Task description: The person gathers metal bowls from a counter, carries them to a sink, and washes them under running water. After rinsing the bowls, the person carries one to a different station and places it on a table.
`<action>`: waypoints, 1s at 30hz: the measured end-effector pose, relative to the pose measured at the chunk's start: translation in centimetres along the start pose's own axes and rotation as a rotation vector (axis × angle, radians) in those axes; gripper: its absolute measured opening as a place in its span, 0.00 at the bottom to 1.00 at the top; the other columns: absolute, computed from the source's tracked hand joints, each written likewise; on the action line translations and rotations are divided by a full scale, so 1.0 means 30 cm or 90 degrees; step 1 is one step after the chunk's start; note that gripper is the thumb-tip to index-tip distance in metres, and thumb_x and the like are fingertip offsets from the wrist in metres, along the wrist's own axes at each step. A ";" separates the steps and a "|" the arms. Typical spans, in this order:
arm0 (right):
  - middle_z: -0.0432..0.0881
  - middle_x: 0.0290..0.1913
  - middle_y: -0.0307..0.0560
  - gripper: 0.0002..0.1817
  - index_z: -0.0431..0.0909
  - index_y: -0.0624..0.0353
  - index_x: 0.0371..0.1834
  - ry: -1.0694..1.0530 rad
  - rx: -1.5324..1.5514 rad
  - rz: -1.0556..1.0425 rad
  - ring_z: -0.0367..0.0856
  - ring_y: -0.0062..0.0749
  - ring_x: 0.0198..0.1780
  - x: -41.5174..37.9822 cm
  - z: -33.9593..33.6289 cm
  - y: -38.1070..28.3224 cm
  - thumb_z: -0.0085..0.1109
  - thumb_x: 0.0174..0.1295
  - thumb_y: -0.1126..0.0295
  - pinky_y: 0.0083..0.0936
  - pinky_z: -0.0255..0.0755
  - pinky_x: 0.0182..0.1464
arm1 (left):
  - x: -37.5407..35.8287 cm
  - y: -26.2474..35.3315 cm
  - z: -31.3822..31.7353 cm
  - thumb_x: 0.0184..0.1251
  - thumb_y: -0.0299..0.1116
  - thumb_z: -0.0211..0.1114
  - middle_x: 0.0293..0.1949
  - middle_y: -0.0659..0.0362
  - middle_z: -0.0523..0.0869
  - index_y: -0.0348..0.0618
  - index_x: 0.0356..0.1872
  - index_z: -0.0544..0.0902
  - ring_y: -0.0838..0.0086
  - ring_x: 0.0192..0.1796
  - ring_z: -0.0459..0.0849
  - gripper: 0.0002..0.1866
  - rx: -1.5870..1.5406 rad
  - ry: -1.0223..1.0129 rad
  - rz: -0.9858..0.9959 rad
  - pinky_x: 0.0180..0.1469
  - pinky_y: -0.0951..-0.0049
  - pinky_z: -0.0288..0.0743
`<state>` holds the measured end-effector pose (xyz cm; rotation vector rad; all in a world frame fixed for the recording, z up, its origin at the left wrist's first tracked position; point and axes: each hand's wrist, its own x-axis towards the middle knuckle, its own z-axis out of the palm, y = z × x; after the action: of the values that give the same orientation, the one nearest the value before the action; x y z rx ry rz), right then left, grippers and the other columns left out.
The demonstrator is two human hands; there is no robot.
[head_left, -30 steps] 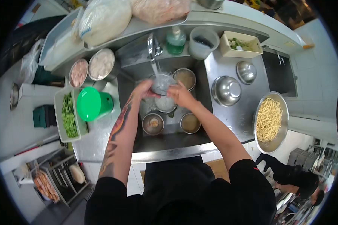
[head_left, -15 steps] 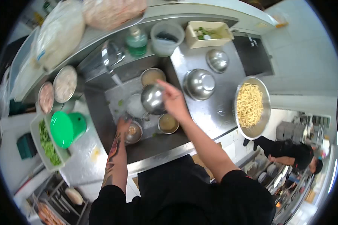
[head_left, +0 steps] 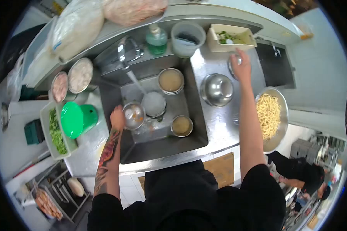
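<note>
My left hand (head_left: 118,116) grips the rim of a small metal bowl (head_left: 131,125) at the left side of the sink (head_left: 150,152); it holds water and orange bits. Beside it, under the running tap (head_left: 122,56), sits a round container of water (head_left: 154,103). Two more containers of cloudy liquid, a back one (head_left: 170,80) and a front one (head_left: 182,126), stand in the sink. On the right counter, my right hand (head_left: 241,68) has its fingers around a metal bowl (head_left: 232,66), partly hidden by the hand. A larger upturned metal bowl (head_left: 217,89) lies just left of it.
A colander of noodles (head_left: 269,117) is at the right. Behind the sink stand a soap bottle (head_left: 156,40), a clear tub (head_left: 187,38) and a cream bin of greens (head_left: 231,37). A green container (head_left: 75,119) sits left. Another person (head_left: 300,169) stands lower right.
My right hand has carried a metal bowl from above the sink to the right counter. My left hand has shifted the small bowl away from me, toward the tap stream.
</note>
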<state>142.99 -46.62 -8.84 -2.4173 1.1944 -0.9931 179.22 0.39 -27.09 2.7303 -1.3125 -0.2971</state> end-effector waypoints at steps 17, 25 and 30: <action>0.83 0.45 0.58 0.15 0.73 0.63 0.53 -0.370 1.108 0.921 0.84 0.42 0.35 -0.684 0.811 -0.735 0.53 0.63 0.71 0.41 0.81 0.41 | 0.063 0.375 -0.139 0.59 0.32 0.65 0.42 0.47 0.84 0.43 0.37 0.81 0.47 0.44 0.84 0.07 -0.229 -0.002 -0.030 0.44 0.50 0.79; 0.84 0.34 0.54 0.12 0.79 0.67 0.41 -0.311 0.368 0.492 0.85 0.43 0.38 -0.746 0.889 -0.758 0.51 0.64 0.70 0.43 0.80 0.42 | 0.002 0.390 -0.178 0.63 0.28 0.63 0.48 0.50 0.79 0.49 0.46 0.83 0.51 0.51 0.78 0.10 -0.355 0.154 0.078 0.51 0.54 0.75; 0.84 0.36 0.60 0.15 0.79 0.69 0.44 -0.231 0.175 0.254 0.84 0.44 0.41 -0.734 0.835 -0.750 0.53 0.65 0.67 0.39 0.75 0.49 | 0.111 0.303 0.047 0.67 0.31 0.58 0.54 0.45 0.80 0.45 0.52 0.82 0.46 0.58 0.76 0.14 -0.544 0.135 0.061 0.56 0.52 0.73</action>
<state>164.07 -16.91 -25.90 -1.9354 1.2421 -0.5287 174.01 -7.89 -27.36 1.9162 -0.9469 -0.4227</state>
